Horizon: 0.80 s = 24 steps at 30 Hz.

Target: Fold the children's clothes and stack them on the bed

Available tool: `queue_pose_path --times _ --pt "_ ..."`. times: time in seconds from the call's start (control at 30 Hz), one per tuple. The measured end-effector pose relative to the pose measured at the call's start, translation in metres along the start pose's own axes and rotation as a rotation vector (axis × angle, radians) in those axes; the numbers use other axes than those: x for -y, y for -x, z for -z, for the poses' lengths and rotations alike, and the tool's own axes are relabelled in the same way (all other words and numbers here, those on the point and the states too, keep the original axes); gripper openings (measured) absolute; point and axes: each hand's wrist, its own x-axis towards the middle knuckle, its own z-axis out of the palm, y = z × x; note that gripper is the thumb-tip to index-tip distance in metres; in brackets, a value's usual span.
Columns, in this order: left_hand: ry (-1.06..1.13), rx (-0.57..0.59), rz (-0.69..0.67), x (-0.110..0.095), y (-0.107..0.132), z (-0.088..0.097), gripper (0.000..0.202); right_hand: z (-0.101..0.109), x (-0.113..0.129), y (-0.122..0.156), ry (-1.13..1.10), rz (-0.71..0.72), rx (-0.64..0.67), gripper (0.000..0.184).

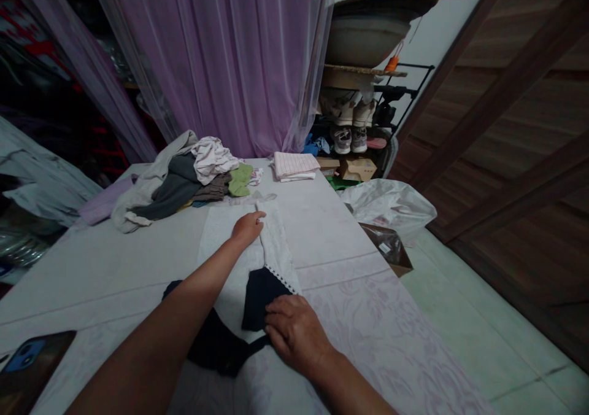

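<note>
A white-and-navy garment (230, 292) lies spread out in front of me, its exact kind unclear. A folded strip with a dotted seam runs along its right side. My left hand (248, 226) is at the garment's far part, fingers closed on the fold of white cloth. Closer to me, my right hand (297, 329) has bent fingers on the edge of the navy part, beside a thin dark band. My left forearm covers some of the navy cloth.
A heap of clothes (177, 178) lies at the far left of the covered surface (350, 317). Folded pink-striped cloth (295, 166) sits at the far edge. A phone (34, 366) is near left. Right of the surface stand a box (391, 249), a plastic bag (391, 203) and a shoe rack (359, 117).
</note>
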Motion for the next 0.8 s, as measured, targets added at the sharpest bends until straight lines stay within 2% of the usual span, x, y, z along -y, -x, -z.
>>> queue_pose_path --times 0.13,0.2,0.27,0.33,0.43,0.57,0.67,0.8 --pt "-0.078 -0.064 -0.056 -0.002 0.007 0.0 0.036 0.002 -0.001 0.0 -0.032 -0.013 0.02 0.024" --pt "-0.158 -0.098 -0.139 -0.009 0.011 -0.003 0.033 0.008 -0.005 -0.001 -0.027 -0.024 0.014 0.029" --pt "-0.242 -0.069 -0.252 -0.018 0.014 -0.009 0.035 0.014 -0.01 -0.002 0.032 -0.065 0.032 0.038" --pt "-0.281 0.019 -0.3 -0.025 0.015 -0.019 0.042 0.019 -0.017 -0.003 0.104 -0.111 0.095 0.05" --pt "-0.275 0.097 -0.265 -0.029 0.013 -0.036 0.054 0.02 -0.023 -0.001 0.15 -0.127 0.211 0.06" --pt "-0.248 0.06 -0.228 -0.025 0.002 -0.049 0.06 0.018 -0.024 0.002 0.157 -0.125 0.267 0.066" --pt "-0.229 0.044 -0.189 -0.026 -0.009 -0.052 0.064 0.018 -0.024 0.003 0.147 -0.13 0.272 0.068" --pt "-0.222 0.08 -0.144 -0.031 -0.025 -0.048 0.067 0.018 -0.024 0.004 0.14 -0.134 0.276 0.07"
